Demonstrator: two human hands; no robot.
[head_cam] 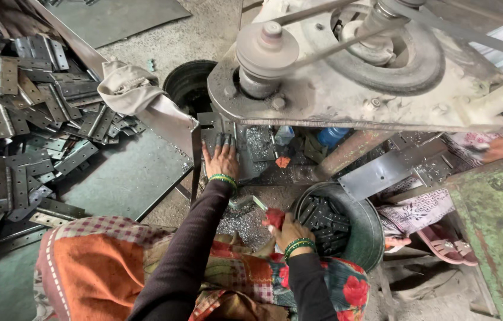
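1. Grey, gritty workshop floor (204, 30) here, and a heavy belt-driven machine (346, 65) fills the top right.
2. Left hand (220, 159) is flat, fingers spread, pressing a metal piece on the small machine bed (257, 145); it grips nothing.
3. Right hand (287, 229) is closed on a red cloth (274, 217), just beside the round metal tub (364, 232) of dark hinge parts.
4. On the left, a sheet-metal tray (126, 178) carries a heap of hinges (19, 119), its near corner close to the left forearm.
5. Tight quarters: machine frame overhead, a green bench (495, 238) on the right, another person's hand (501, 147) beyond it.
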